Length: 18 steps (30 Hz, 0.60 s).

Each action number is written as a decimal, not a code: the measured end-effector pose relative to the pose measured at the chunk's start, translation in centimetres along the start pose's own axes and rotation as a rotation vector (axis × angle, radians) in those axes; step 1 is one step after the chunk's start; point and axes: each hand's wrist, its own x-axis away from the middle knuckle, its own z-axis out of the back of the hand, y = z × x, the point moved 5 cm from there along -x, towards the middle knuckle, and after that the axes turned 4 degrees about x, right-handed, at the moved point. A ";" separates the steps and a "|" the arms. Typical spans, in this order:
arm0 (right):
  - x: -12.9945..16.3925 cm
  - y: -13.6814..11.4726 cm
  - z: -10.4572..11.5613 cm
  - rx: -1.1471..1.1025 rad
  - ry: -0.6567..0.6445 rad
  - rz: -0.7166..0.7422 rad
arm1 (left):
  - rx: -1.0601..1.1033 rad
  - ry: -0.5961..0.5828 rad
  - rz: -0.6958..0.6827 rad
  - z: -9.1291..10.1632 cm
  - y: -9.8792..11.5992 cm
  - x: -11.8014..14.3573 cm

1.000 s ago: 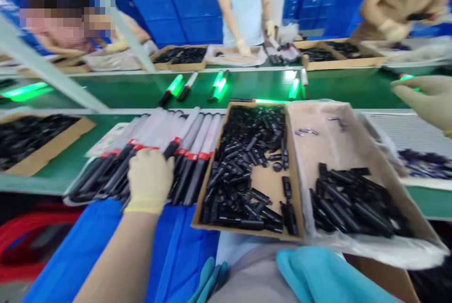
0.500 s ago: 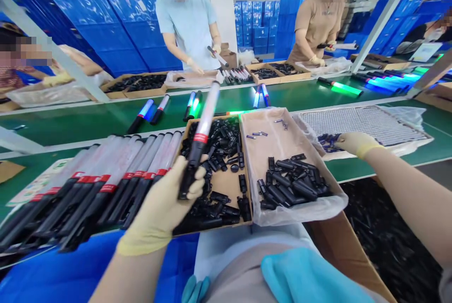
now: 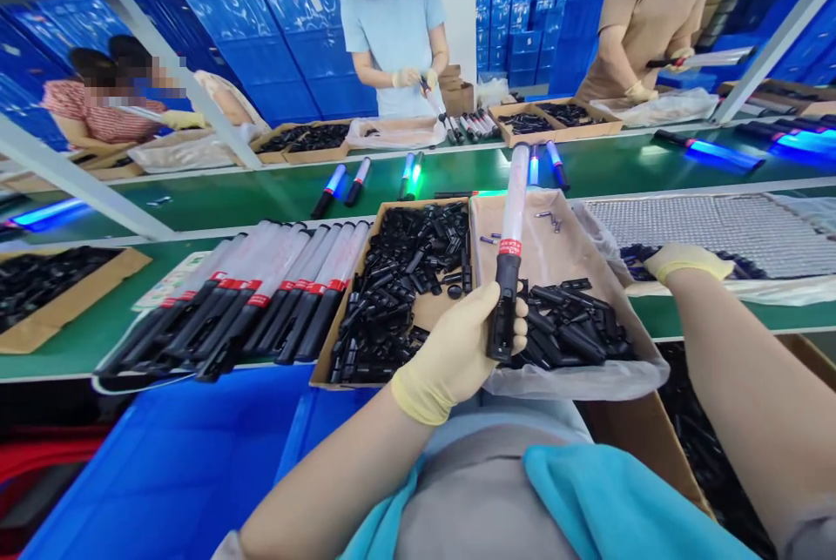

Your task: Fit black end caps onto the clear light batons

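Observation:
Gloved in pale yellow, my left hand is closed round the black handle of a light baton. The baton stands nearly upright, its clear tube and red band above my fingers, over the plastic-lined tray. My right hand, in the same kind of glove, is at the near edge of a wide tray of upright batteries. Its fingers are bent down onto loose dark-blue batteries; the fingertips are partly hidden. Black plastic parts and a few loose batteries lie in the lined tray.
A row of batons lies on the left. A cardboard tray of small black parts sits beside the lined tray. Lit batons rest on the green belt. Co-workers work across it. Slanted metal posts frame the bench.
The view has swung left, showing another tray at the left. My left hand has brought the baton rightward, from over the cardboard tray to the lined tray. My right hand stays at the batteries.

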 end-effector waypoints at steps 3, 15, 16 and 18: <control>0.8 0.0 1.8 -0.002 -0.083 -0.155 | 0.057 0.030 -0.011 -0.1 -0.5 0.4; 21.5 -12.6 10.0 -0.897 -0.354 0.514 | 0.045 -0.062 -0.192 0.8 -2.0 1.2; 22.4 -13.3 10.1 -0.856 -0.327 0.558 | 0.025 -0.084 -0.216 0.9 -2.0 1.2; 23.1 -14.3 10.1 -0.775 -0.244 0.642 | -0.009 -0.104 -0.249 1.2 -2.0 1.4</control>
